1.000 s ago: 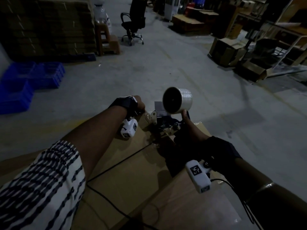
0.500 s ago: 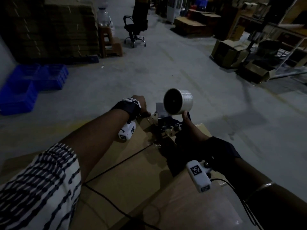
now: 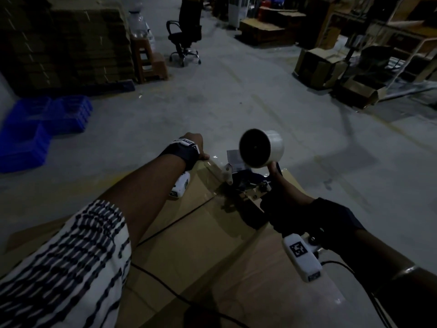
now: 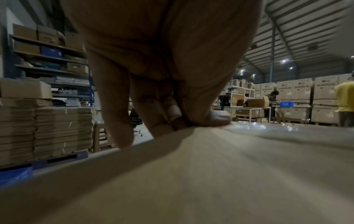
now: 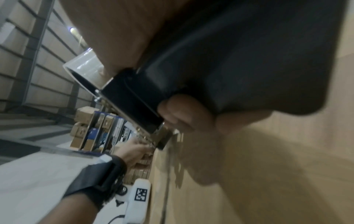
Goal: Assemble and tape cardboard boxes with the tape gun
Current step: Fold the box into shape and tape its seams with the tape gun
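A brown cardboard box (image 3: 189, 233) lies in front of me with its top flaps down. My left hand (image 3: 192, 144) holds its far edge: in the left wrist view the fingers (image 4: 122, 136) curl over the edge and the thumb (image 4: 210, 119) presses on top, beside a shiny strip of clear tape (image 4: 268, 128). My right hand (image 3: 290, 197) grips the black handle of the tape gun (image 3: 248, 183), whose head rests on the box top near the far edge. The clear tape roll (image 3: 260, 147) stands above it. The right wrist view shows the fingers (image 5: 182, 116) wrapped round the tape gun (image 5: 210, 68).
Blue crates (image 3: 35, 129) and a tall stack of flat cardboard (image 3: 66, 48) stand at the far left, with a brown stool (image 3: 149, 60) and an office chair (image 3: 184, 39) beyond. Open boxes (image 3: 319, 67) lie on the floor at the right. A black cable (image 3: 165, 287) crosses the box top.
Hardly anything differs. Both hands keep their hold and the tape gun stays near the far edge of the box; only the view has shifted slightly.
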{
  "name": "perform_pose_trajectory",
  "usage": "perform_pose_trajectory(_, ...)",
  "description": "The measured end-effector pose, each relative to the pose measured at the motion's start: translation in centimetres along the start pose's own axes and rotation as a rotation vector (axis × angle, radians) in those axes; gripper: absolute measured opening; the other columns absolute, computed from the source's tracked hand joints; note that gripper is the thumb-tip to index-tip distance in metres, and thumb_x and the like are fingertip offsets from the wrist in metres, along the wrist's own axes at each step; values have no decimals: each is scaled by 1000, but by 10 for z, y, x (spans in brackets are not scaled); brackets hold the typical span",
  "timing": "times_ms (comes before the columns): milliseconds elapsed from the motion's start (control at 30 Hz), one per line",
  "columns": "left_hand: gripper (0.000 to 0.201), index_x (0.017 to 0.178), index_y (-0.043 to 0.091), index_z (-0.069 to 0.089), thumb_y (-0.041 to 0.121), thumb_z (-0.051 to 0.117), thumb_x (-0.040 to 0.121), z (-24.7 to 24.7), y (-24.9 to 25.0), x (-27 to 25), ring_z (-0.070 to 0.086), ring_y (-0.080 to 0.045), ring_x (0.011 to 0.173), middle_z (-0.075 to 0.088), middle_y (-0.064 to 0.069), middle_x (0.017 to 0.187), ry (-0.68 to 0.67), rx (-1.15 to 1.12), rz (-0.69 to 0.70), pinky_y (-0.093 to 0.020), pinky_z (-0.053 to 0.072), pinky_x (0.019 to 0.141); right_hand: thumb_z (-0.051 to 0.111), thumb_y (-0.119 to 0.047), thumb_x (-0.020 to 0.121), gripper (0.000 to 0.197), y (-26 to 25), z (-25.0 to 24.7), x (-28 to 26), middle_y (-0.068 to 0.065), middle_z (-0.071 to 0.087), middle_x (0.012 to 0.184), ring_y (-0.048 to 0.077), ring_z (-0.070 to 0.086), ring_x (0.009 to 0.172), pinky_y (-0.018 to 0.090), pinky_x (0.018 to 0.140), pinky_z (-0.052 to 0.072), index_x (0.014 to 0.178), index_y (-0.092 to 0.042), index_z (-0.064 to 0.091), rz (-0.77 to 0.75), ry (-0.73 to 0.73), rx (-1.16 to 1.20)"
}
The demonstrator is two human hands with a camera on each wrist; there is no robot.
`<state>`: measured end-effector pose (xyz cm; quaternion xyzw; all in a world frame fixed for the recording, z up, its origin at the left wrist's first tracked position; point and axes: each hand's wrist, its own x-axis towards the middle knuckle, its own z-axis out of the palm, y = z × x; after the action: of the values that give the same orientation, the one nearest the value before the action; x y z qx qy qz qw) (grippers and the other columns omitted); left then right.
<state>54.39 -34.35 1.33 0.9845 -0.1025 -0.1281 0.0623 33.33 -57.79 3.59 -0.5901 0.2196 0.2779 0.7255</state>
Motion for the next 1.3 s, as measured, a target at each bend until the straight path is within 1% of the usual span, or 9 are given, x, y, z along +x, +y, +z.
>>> perform_pose_trajectory(100, 44, 78, 10, 68, 52, 76, 74, 1, 2, 1, 63, -26, 72, 69, -13, 83, 1, -9, 7, -33, 54, 69, 36, -92, 75, 88, 7, -6, -18, 4, 35, 50, 15, 31, 37, 20, 40, 31, 102, -14, 66, 64, 27, -23)
perform_pose_trajectory(233, 41, 87, 7, 70, 46, 77, 76, 0, 8, 0, 65, -28, 78, 70, -14, 91, -20, 28, 72, -39, 56, 77, 26, -92, 76, 90, 10, -2, -36, 2, 37, 45, 12, 31, 31, 17, 36, 30, 36, -20, 61, 109, 6, -79)
perform_pose_trajectory(400, 45, 123, 12, 59, 21, 76, 82, -4, 15, -11, 58, -28, 107, 59, -11, 120, 21, 84, 408, -31, 43, 87, 28, -97, 70, 90, 13, 0, -41, 1, 33, 48, 11, 26, 35, 17, 38, 26, 47, -15, 55, 135, 34, -106)
perform_pose_trajectory(533, 32, 121, 22, 67, 10, 64, 91, 0, 16, -15, 60, -21, 111, 63, -5, 124, -91, 152, 536, -27, 43, 90, 36, -98, 68, 91, 15, 3, -42, 3, 36, 53, 13, 30, 39, 20, 43, 30, 105, -21, 67, 81, 61, -91)
perform_pose_trajectory(633, 29, 123, 21, 65, 17, 59, 95, 2, 15, -19, 59, -23, 112, 64, -4, 125, -157, 189, 532, -25, 40, 92, 30, -95, 72, 81, 14, 6, -48, 1, 40, 45, 12, 35, 31, 17, 38, 32, 49, -26, 65, 89, 59, -96)
perform_pose_trajectory(733, 33, 127, 16, 62, 23, 61, 94, 2, 15, -20, 57, -25, 114, 62, -6, 127, -173, 196, 534, -30, 40, 96, 25, -93, 76, 77, 12, 7, -51, 0, 42, 43, 11, 36, 30, 17, 35, 33, 57, -24, 52, 92, 67, -105)
perform_pose_trajectory(1067, 28, 117, 14, 68, 16, 67, 90, 11, 21, -20, 62, -24, 107, 68, -7, 117, -96, 159, 523, -27, 43, 88, 28, -99, 66, 94, 17, 2, -52, 2, 36, 52, 12, 28, 38, 19, 41, 29, 67, -11, 59, 148, 47, -172)
perform_pose_trajectory(1133, 27, 116, 15, 69, 17, 67, 89, 11, 23, -21, 63, -23, 105, 69, -6, 115, -98, 168, 532, -25, 42, 86, 28, -101, 63, 90, 23, -7, -56, 1, 30, 52, 12, 23, 39, 19, 41, 23, 51, -13, 45, 180, 43, -158)
perform_pose_trajectory(1300, 26, 114, 15, 70, 17, 67, 89, 9, 24, -23, 64, -24, 104, 70, -6, 113, -78, 189, 542, -28, 46, 89, 40, -104, 49, 93, 39, -29, -77, 2, 13, 64, 14, 7, 51, 25, 47, 13, 71, -17, 16, 269, -10, -56)
